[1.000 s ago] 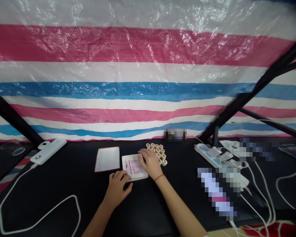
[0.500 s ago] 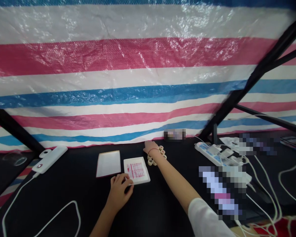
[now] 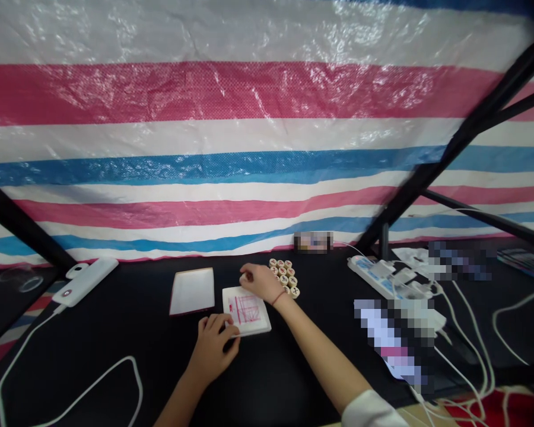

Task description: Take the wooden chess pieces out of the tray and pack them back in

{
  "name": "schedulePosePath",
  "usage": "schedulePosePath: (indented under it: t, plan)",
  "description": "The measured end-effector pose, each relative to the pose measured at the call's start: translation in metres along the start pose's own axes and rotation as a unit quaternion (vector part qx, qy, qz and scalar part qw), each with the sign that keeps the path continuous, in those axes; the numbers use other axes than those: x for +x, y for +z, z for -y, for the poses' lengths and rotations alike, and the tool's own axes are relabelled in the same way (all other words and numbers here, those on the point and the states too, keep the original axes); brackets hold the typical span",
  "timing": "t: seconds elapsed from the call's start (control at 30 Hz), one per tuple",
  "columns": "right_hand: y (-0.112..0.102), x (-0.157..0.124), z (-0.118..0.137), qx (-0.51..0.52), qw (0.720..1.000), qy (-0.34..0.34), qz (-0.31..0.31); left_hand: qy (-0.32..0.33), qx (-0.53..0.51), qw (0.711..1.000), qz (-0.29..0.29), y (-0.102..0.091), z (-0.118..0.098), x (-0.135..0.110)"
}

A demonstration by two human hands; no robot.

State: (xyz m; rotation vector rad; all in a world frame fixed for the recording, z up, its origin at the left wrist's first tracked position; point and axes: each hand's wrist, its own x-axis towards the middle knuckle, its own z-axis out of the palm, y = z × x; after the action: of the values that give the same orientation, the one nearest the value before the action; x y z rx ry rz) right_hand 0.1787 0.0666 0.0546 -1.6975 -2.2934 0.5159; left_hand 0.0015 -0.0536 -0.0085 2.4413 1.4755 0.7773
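1. Plain white rectangular card (image 3: 191, 291) on black desk (image 3: 133, 314), up-left of left grip.
2. Left grip (image 3: 211, 350): open, resting against near edge of white square tile (image 3: 247, 312) with red grid lines.
3. Right grip (image 3: 260, 281): open, holding nothing, over tile's far edge.
4. Round wooden Chinese chess pieces (image 3: 285, 277): tight cluster just right of right grip.

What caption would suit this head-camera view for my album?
Left hand touches a white square card with red lines; right hand beside round xiangqi pieces.
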Motion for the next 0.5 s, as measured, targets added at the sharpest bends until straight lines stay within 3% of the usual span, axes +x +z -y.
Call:
schedulePosePath:
  t: [0.13, 0.23, 0.5]
  plan:
    - [0.032, -0.030, -0.002, 0.153, 0.983, -0.086, -0.057, -0.014, 0.034, 0.999, -0.031, -0.002, 0.006, 0.002]
    - [0.049, -0.037, -0.005, 0.175, 0.975, -0.103, -0.086, -0.087, 0.087, 0.990, -0.064, -0.004, 0.017, 0.019]
    - [0.066, -0.023, 0.005, 0.080, 0.987, -0.137, -0.037, -0.107, 0.126, 0.980, 0.107, -0.006, 0.029, 0.058]
